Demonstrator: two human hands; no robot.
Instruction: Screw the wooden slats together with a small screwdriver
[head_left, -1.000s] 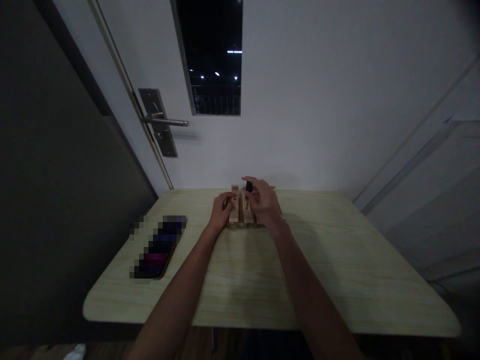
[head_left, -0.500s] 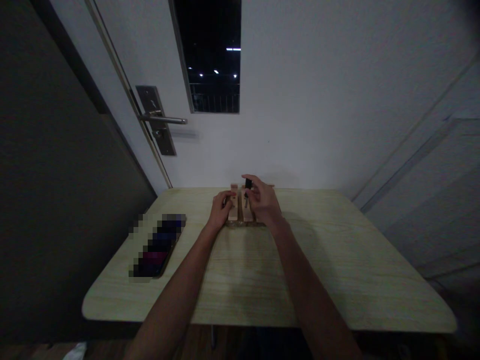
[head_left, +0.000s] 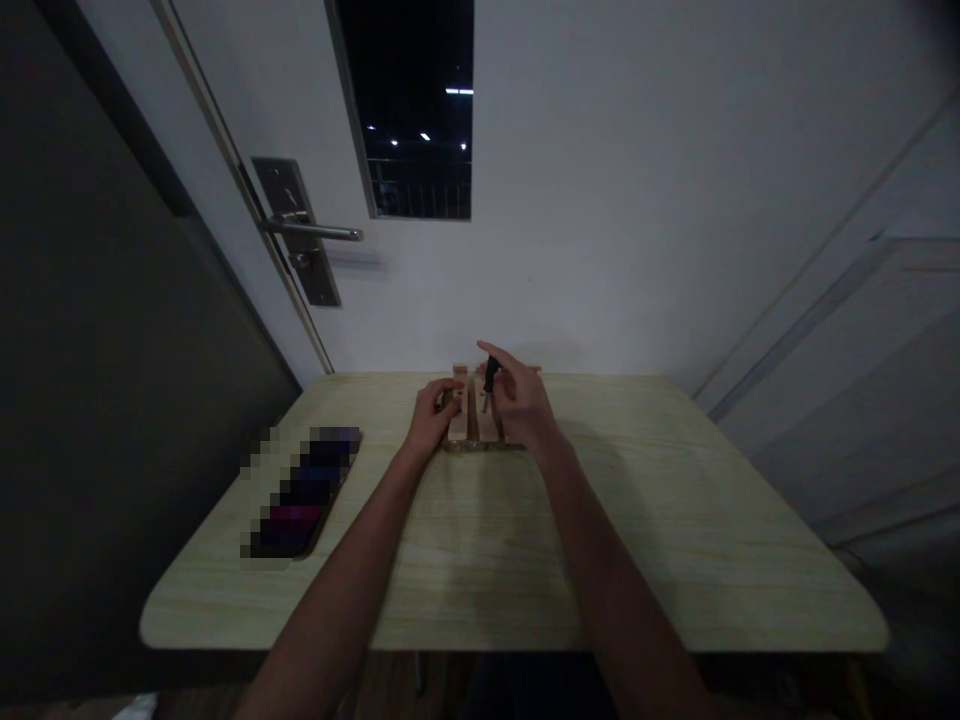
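A small slatted wooden piece (head_left: 486, 427) lies near the table's far edge, its light slats running away from me. My right hand (head_left: 527, 405) grips a black-handled screwdriver (head_left: 491, 374), index finger stretched out past the top of the handle. The metal shaft points down at the middle slat and leans a little; whether its tip touches the wood I cannot tell. At the left slat, my left hand (head_left: 430, 418) is closed on the wooden piece's left side, with thumb and fingers on the wood. My right hand hides part of the right side.
A phone-like dark device (head_left: 307, 495), partly blurred by pixels, lies on the left of the pale wood-grain table (head_left: 465, 570). Directly behind the table stands a white door (head_left: 600, 200) with a metal lever handle (head_left: 319, 231) and a narrow dark window (head_left: 420, 110).
The whole view has shifted slightly, so things appear further left. The screwdriver leans a bit more, and my right index finger reaches out straighter above it. My left hand keeps its place on the wood.
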